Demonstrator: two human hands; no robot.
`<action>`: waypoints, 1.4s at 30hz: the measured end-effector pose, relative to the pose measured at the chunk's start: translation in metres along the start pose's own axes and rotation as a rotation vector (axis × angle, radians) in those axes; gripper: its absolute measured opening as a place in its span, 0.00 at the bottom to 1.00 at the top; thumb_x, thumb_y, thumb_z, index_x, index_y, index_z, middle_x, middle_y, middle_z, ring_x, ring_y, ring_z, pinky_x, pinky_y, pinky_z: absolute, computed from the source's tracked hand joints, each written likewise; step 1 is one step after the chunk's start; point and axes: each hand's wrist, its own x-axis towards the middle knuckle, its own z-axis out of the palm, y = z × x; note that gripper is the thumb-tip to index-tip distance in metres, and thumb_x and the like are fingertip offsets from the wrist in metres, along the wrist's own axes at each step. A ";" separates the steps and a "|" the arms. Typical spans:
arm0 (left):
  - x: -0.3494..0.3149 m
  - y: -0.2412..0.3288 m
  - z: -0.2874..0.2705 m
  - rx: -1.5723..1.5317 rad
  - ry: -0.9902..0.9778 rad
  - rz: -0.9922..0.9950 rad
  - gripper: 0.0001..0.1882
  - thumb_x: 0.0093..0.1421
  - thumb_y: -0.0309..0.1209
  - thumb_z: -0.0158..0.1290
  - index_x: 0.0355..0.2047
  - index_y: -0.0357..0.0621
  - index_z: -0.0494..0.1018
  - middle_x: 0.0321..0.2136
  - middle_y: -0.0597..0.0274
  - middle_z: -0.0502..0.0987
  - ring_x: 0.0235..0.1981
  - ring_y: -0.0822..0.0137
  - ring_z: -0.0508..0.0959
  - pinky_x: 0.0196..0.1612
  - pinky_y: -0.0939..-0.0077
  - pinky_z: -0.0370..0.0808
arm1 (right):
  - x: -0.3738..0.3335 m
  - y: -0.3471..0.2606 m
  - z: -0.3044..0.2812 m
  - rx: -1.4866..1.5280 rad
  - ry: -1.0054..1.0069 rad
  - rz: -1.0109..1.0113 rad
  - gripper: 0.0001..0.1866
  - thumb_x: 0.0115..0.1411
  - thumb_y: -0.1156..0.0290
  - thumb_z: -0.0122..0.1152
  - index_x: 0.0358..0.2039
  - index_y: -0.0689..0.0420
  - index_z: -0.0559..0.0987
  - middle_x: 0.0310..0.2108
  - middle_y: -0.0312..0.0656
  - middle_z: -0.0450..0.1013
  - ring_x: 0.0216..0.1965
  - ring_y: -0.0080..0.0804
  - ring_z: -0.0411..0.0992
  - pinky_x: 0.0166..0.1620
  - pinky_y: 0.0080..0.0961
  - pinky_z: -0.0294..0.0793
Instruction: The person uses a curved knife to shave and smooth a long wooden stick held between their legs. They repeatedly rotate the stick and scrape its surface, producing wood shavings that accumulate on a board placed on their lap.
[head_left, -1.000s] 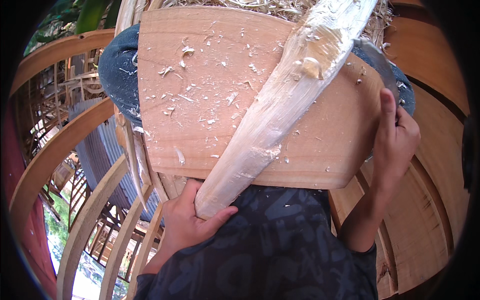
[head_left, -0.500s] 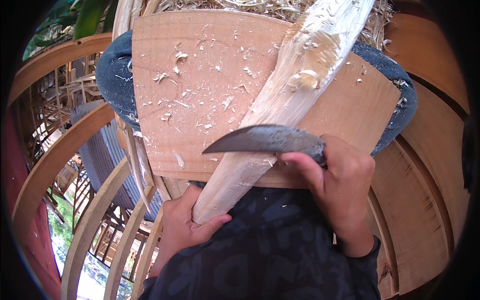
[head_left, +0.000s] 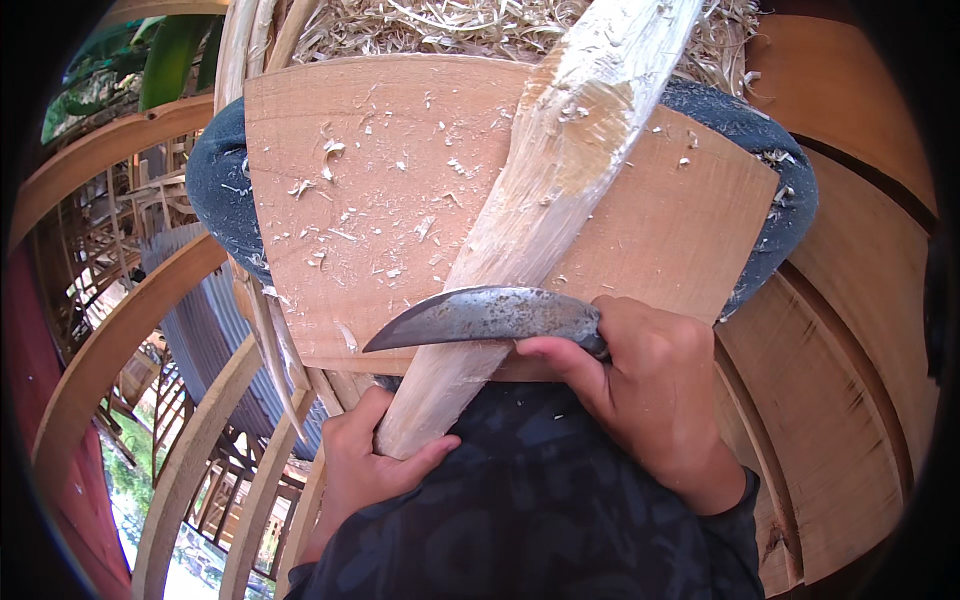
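Note:
A long, pale, peeled piece of wood (head_left: pixel 530 210) slants across a flat board (head_left: pixel 370 210) on my lap, its near end toward my body. My left hand (head_left: pixel 385 450) is wrapped round that near end, with the thumb along its right side. In my right hand (head_left: pixel 655 385) is a knife (head_left: pixel 485 318) with a broad, curved, rust-spotted blade; the fist hides most of its handle. The blade lies crosswise over the wood, tip to the left, a little above my left hand. Whether its edge touches the wood I cannot tell. The wood's far end runs out of view.
Small shavings dot the board, and a heap of curled shavings (head_left: pixel 430 28) lies beyond it. Long wood strips (head_left: pixel 255 45) stand at the far left. Curved wooden slats (head_left: pixel 185 460) rise on the left, with broad planks (head_left: pixel 830 400) on the right.
My right hand and the knife have moved left and slightly nearer my body along the wood. The curled shaving on the wood is gone. The whole view has shifted a little.

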 end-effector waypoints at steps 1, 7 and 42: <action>-0.002 0.000 0.000 0.007 0.013 -0.004 0.24 0.40 0.41 0.71 0.26 0.37 0.72 0.17 0.55 0.76 0.20 0.65 0.79 0.24 0.76 0.72 | 0.004 0.000 0.002 -0.024 0.009 -0.012 0.29 0.48 0.47 0.66 0.10 0.58 0.68 0.10 0.45 0.64 0.12 0.44 0.65 0.16 0.33 0.62; -0.008 0.006 -0.002 0.047 0.071 0.011 0.23 0.40 0.41 0.71 0.24 0.37 0.72 0.16 0.55 0.75 0.18 0.63 0.79 0.22 0.76 0.71 | 0.028 0.049 -0.010 -0.169 0.299 0.288 0.32 0.55 0.44 0.59 0.12 0.62 0.70 0.08 0.46 0.61 0.10 0.37 0.63 0.18 0.30 0.59; -0.009 -0.009 -0.015 -0.115 -0.067 -0.005 0.20 0.48 0.39 0.65 0.31 0.41 0.68 0.20 0.48 0.75 0.24 0.46 0.78 0.27 0.62 0.73 | 0.020 0.004 0.004 0.044 -0.006 0.058 0.25 0.54 0.52 0.64 0.16 0.64 0.73 0.12 0.55 0.64 0.15 0.53 0.65 0.19 0.37 0.61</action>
